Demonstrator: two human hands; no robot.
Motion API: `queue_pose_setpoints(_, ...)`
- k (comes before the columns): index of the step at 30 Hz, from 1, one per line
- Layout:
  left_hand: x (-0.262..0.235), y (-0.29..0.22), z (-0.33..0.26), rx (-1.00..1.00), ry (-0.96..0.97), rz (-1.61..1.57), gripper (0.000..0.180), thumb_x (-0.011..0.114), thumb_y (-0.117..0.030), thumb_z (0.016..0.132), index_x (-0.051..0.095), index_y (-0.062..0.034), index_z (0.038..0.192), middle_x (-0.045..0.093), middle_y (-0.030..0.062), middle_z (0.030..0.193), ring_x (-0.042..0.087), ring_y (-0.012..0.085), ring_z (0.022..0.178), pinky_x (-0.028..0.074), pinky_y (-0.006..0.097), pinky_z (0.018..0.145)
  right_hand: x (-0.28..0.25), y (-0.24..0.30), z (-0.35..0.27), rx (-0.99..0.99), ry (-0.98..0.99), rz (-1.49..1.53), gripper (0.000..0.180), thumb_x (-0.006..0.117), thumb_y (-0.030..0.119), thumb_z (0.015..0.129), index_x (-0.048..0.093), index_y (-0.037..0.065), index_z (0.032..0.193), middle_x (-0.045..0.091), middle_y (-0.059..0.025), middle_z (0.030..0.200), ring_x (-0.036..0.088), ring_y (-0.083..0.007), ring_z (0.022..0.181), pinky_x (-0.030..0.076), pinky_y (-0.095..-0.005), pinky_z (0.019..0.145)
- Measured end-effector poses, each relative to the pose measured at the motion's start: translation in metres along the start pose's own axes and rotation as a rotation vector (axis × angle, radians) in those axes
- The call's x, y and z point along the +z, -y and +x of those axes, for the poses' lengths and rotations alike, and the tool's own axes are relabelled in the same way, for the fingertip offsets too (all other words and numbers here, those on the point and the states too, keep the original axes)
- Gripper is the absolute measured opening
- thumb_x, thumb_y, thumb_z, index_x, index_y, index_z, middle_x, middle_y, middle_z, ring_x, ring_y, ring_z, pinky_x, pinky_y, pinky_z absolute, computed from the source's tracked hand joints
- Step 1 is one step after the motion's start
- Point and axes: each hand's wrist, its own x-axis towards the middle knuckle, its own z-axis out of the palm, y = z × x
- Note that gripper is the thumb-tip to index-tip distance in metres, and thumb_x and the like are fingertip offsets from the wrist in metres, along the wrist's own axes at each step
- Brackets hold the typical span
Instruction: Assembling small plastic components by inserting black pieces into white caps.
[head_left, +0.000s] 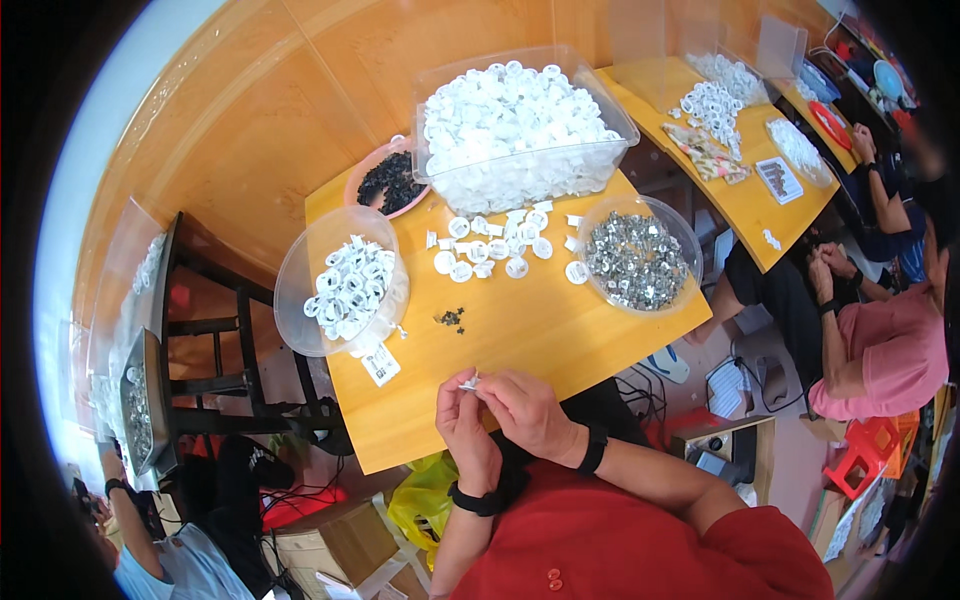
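Close to the near edge of the wooden table (520, 340), my two hands meet around one small white plastic part (470, 383). My left hand (466, 428) pinches it from the left, its fingertips pointing up. From the right, the fingers of my right hand (532, 412) press on the same part and cover much of it. Beyond my hands lies a little heap of small dark pieces (452, 319). Farther back, loose round white plastic parts (516, 267) are scattered in front of a big clear bin (530, 165) heaped with white parts.
A clear round tub (290, 290) of white parts stands left, a printed card (381, 364) by it. Behind is a pink bowl (356, 190) with black pieces. At right, another tub (692, 235) holds small metal parts. People work at a neighbouring table (770, 225) and at far left.
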Motion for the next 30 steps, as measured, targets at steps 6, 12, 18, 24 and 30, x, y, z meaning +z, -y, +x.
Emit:
queue_pose_setpoints(6, -0.003, 0.008, 0.002, -0.011, -0.045, -0.030, 0.018, 0.051, -0.002, 0.090, 0.059, -0.0032, 0.106, 0.062, 0.0027, 0.093, 0.059, 0.0086, 0.081, 0.048, 0.021, 0.071, 0.001, -0.004, -0.003, 0.028, 0.008, 0.009, 0.008, 0.055, 0.004, 0.085, 0.055, 0.002, 0.093, 0.057, -0.0143, 0.079, 0.058, -0.0335, 0.071, 0.046, -0.0398, 0.061)
queue_pose_setpoints(12, -0.006, 0.001, -0.002, -0.045, -0.055, 0.097, 0.024, 0.052, -0.003, 0.089, 0.059, -0.0017, 0.111, 0.062, 0.0025, 0.095, 0.060, 0.0085, 0.080, 0.049, 0.021, 0.071, -0.002, -0.003, 0.004, 0.269, 0.059, 0.195, 0.006, 0.058, 0.004, 0.086, 0.060, 0.001, 0.092, 0.062, -0.0134, 0.080, 0.063, -0.0256, 0.070, 0.048, -0.0312, 0.061)
queue_pose_setpoints(18, -0.020, 0.003, 0.007, -0.084, 0.011, 0.031, 0.029, 0.053, -0.006, 0.091, 0.056, 0.0010, 0.119, 0.062, 0.0068, 0.104, 0.060, 0.0109, 0.089, 0.050, 0.023, 0.076, 0.000, -0.012, 0.012, 0.357, 0.173, 0.273, 0.011, 0.059, 0.003, 0.086, 0.062, 0.000, 0.096, 0.064, -0.0134, 0.079, 0.062, -0.0209, 0.066, 0.048, -0.0290, 0.060)
queue_pose_setpoints(24, -0.033, -0.011, 0.014, -0.219, 0.054, -0.162, 0.030, 0.053, -0.013, 0.095, 0.056, 0.0030, 0.121, 0.063, 0.0103, 0.107, 0.061, 0.0133, 0.088, 0.051, 0.024, 0.078, -0.003, -0.033, 0.043, 0.470, 0.355, 0.275, 0.015, 0.061, 0.005, 0.084, 0.064, 0.003, 0.099, 0.065, -0.0134, 0.080, 0.061, -0.0190, 0.063, 0.048, -0.0289, 0.059)
queue_pose_setpoints(30, -0.044, -0.013, 0.017, -0.220, 0.010, -0.095, 0.030, 0.053, -0.012, 0.094, 0.055, 0.0022, 0.120, 0.063, 0.0088, 0.103, 0.055, 0.0085, 0.075, 0.048, 0.019, 0.067, 0.013, -0.058, 0.078, 0.019, 0.316, -0.305, 0.009, 0.062, 0.006, 0.079, 0.065, 0.005, 0.087, 0.058, -0.0111, 0.078, 0.059, -0.0310, 0.069, 0.046, -0.0394, 0.060)
